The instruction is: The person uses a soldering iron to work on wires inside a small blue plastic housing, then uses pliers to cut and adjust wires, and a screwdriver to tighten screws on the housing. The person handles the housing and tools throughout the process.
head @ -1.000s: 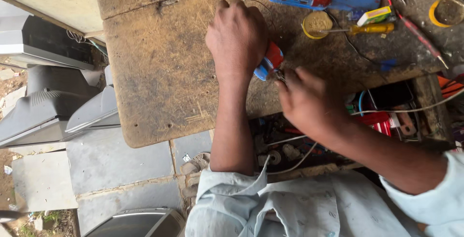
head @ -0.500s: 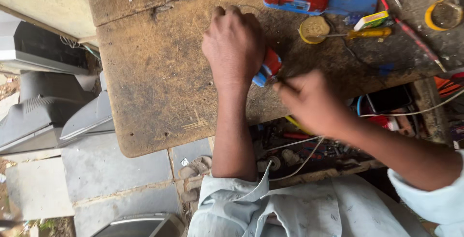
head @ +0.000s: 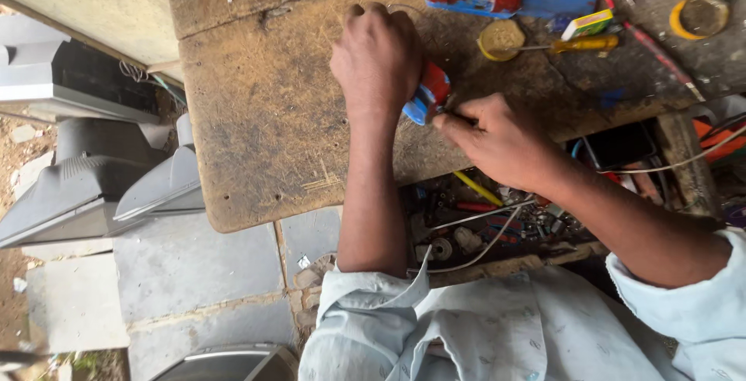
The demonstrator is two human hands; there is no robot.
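My left hand (head: 378,58) curls fingers-down over a small red and blue gadget (head: 429,93), clamping it to the worn wooden bench (head: 264,117). My right hand (head: 497,140) has its fingertips pinched together at the gadget's edge, on something too small to tell. I judge the work mid-way: gadget held, fiddling unfinished. A yellow-handled screwdriver (head: 583,43) lies untouched nearby, beside a round tin (head: 501,39).

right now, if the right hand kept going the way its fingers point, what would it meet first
Probably the small red and blue object under the left hand; the right hand points its fingers straight at it, seemingly already touching, though depth is unclear.
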